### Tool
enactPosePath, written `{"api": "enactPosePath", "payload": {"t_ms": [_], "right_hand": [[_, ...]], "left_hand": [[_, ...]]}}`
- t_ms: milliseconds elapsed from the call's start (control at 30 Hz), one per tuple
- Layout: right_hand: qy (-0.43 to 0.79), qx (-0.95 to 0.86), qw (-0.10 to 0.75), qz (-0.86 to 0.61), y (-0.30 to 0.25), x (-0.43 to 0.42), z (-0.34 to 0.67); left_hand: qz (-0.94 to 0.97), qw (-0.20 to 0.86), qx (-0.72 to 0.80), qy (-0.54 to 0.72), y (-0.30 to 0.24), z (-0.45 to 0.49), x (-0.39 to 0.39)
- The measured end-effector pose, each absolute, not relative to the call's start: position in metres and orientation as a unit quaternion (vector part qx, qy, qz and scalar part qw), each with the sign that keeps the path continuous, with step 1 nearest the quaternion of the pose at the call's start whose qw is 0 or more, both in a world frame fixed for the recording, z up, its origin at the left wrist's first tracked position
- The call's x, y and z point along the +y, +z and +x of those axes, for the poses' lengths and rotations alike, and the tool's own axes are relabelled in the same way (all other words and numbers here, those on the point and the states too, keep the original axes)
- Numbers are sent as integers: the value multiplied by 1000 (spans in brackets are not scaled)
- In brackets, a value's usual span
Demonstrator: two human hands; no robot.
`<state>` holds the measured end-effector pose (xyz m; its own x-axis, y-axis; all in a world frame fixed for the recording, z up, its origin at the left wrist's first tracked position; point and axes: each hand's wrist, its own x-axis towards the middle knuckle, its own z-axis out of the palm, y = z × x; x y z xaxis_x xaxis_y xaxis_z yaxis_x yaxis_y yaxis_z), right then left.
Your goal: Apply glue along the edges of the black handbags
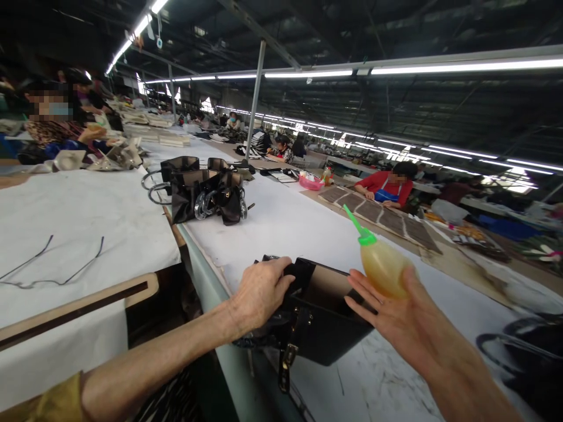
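My left hand [260, 293] grips the near rim of an open black handbag [316, 319] that stands on the white-covered table [281, 225]. My right hand [396, 313] holds a squeeze bottle of amber glue [382, 266] in its palm, fingers loosely spread beneath it. The bottle's green nozzle points up and to the left, above the bag's open mouth. A metal buckle strap hangs from the bag's front.
Several finished black handbags [204, 193] stand further back on the table. Two thin wire pieces [53, 266] lie on the left table. A person in red [389, 186] works at brown panels to the right. Other people sit at the far left.
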<state>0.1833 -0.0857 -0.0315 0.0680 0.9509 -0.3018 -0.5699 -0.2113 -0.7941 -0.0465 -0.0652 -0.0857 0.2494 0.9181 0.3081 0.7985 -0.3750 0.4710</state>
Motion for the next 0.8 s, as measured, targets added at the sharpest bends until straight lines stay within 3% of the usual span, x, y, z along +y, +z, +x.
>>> {"api": "enactPosePath", "payload": {"t_ms": [133,300,467,600,800], "right_hand": [[648,-219,595,-421,-38,-87,189],[653,-205,601,-413,-39,-86,190],[660,-202,603,-400,-39,-87,191],[663,-190,607,-395,-39,-88,193],[674,-189,600,-387,-40,-86,192]], "left_hand": [[789,45,580,199,-75,-27,-46],[767,54,627,123,-61,-14,-25],[801,58,595,28,-55,-5,-4],[829,7,558,28,-55,0,9],[776,182,595,97,-67,-8,14]]}}
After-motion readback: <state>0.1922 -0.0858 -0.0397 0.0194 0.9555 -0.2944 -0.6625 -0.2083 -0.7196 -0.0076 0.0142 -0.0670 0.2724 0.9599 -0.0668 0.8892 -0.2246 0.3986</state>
